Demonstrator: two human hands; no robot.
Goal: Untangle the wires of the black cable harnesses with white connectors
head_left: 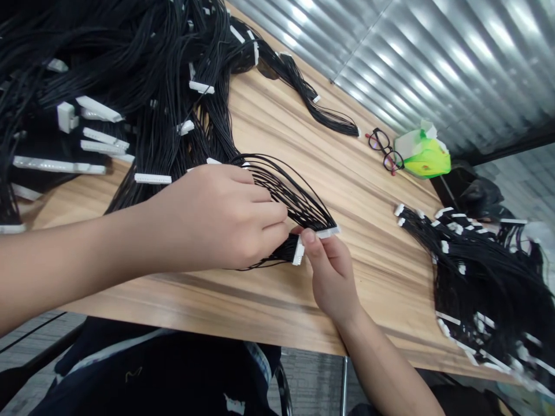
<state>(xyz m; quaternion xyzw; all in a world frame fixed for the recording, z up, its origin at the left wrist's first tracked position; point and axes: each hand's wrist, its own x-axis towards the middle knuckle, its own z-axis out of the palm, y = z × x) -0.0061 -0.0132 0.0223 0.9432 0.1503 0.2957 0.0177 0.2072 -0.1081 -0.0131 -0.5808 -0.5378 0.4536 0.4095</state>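
My left hand [221, 216] is closed around a bundle of thin black wires [286, 190] over the wooden table [277, 127]. The wires fan out in a loop and end in a long white connector [327, 232]. My right hand [332, 271] comes up from below and pinches a second white connector [298, 251] between thumb and fingers, right beside the left hand's fingertips. Both hands meet near the table's front edge.
A big heap of black wire harnesses with white connectors [108, 86] covers the table's left and back. Another pile [485, 271] lies at the right. Red-framed glasses [385, 150] and a green-and-white packet [425, 153] sit near the corrugated metal wall.
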